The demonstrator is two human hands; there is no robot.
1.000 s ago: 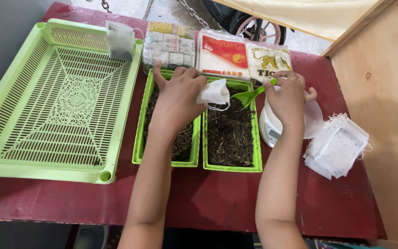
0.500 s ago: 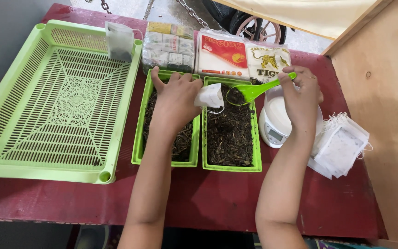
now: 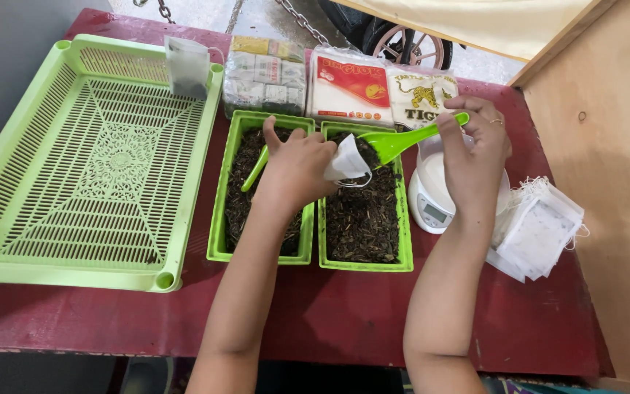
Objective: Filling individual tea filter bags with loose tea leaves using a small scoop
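The left hand (image 3: 297, 168) pinches a small white filter bag (image 3: 345, 162) open above the right green tray (image 3: 405, 233) of dried leaves, so spills fall back in. The right hand (image 3: 475, 146) grips a green scoop (image 3: 395, 142), its bowl tipped at the bag's mouth.

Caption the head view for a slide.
Left hand holds a white pouch open while right hand tips a green scoop into it.

Both forearms are bare — no sleeves in view — and the right hand (image 3: 475, 157) wears a thin ring.
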